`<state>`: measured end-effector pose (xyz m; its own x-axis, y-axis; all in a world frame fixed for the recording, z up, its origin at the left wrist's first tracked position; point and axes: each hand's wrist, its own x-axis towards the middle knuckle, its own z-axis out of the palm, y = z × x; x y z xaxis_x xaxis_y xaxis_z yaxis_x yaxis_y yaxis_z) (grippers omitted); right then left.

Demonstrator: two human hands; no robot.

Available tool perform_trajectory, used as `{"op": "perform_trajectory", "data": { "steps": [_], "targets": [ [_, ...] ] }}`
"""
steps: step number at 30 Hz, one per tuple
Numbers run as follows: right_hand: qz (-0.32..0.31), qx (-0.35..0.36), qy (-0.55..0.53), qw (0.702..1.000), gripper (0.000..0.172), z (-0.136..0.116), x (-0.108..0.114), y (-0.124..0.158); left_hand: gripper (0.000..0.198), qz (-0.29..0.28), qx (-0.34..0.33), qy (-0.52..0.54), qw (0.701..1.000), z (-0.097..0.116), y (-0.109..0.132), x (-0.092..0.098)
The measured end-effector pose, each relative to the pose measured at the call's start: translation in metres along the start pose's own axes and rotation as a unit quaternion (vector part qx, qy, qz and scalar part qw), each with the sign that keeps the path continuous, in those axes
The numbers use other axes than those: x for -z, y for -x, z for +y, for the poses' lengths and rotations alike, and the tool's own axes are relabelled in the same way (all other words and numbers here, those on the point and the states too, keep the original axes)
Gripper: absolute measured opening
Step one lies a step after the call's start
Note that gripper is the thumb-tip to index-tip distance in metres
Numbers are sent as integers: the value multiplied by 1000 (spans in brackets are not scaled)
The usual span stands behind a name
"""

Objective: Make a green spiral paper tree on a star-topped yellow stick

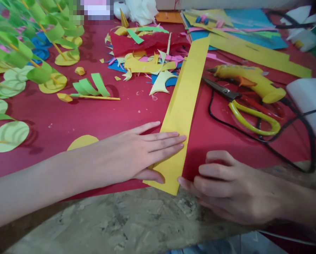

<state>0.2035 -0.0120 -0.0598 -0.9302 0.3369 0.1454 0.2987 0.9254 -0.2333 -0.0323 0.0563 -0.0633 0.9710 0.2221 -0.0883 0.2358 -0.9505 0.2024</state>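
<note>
A long folded strip of yellow paper (187,88) lies lengthwise on the red sheet, its near end reaching the sheet's front edge. Flat across its lower part rests my left hand (147,150), fingers stretched out and pressing on the paper. My right hand (226,187) is at the strip's near right corner, its fingers curled and one fingertip touching or almost touching the edge. Whether anything is inside those curled fingers is hidden. Partly under my left forearm sits a yellow paper disc (83,141).
Scissors (253,109) with yellow and red handles and a yellow glue gun (250,79) with a black cord lie at the right. Paper scraps (149,65) are heaped at the back. Green paper plants (49,70) on round bases stand left, near a small loose stem (94,97).
</note>
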Motion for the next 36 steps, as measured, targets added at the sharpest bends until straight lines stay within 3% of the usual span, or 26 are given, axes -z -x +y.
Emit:
{"op": "perform_trajectory", "data": {
  "steps": [3, 7, 13, 16, 23, 28, 30, 36],
  "targets": [
    [13, 0, 7, 1000, 27, 1, 1, 1, 66, 1, 4, 8, 1000, 0, 0, 0],
    [59, -77, 34, 995, 28, 3, 1, -2, 66, -5, -1, 15, 1000, 0, 1, 0],
    [11, 3, -2, 1000, 24, -5, -3, -2, 66, 4, -1, 15, 1000, -1, 0, 0],
    [19, 19, -36, 999, 22, -7, -2, 1, 65, 1, -6, 16, 1000, -1, 0, 1],
    [135, -122, 32, 983, 27, 1, 1, 0, 65, -1, -15, 15, 1000, -5, -1, 4],
    [101, -138, 71, 983, 25, 4, 0, -7, 62, 6, -40, 1, 999, -19, -9, 5],
    [90, -129, 69, 985, 24, 1, 0, -9, 62, 9, -43, 3, 999, -23, -10, 5],
    [44, -18, 31, 998, 28, -11, -3, -9, 63, 1, -45, 4, 999, -24, -11, 7]
  ]
}}
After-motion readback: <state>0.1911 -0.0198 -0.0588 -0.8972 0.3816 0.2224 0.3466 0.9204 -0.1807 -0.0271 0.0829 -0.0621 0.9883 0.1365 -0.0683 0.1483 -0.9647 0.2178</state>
